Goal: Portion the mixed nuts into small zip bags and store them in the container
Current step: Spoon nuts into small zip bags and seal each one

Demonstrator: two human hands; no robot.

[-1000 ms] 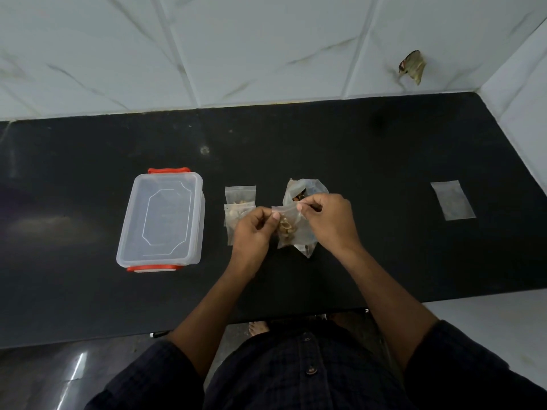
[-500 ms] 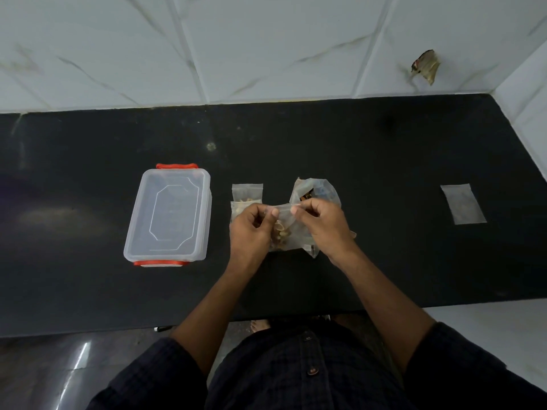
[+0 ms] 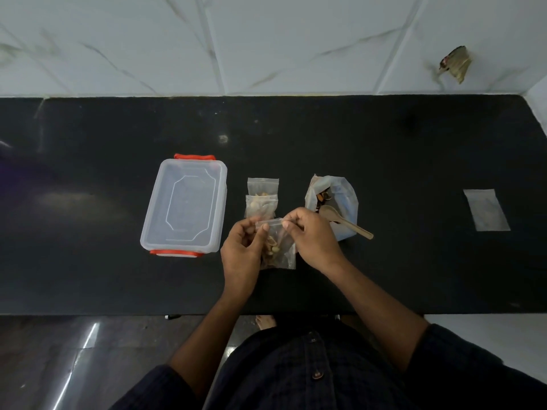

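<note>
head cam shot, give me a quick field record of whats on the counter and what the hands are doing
surface: black countertop
container: clear, lid on, red clips, left of the bags
filled bags lying flat: two, overlapping, between container and nut bag
bag in hand: holds nuts, top edge pinched by both hands
left hand: grips the bag's left side
right hand: pinches the top right corner
bulk nut bag: open, spoon resting in it
spoon: handle pointing right
empty bag: flat, far right
</note>
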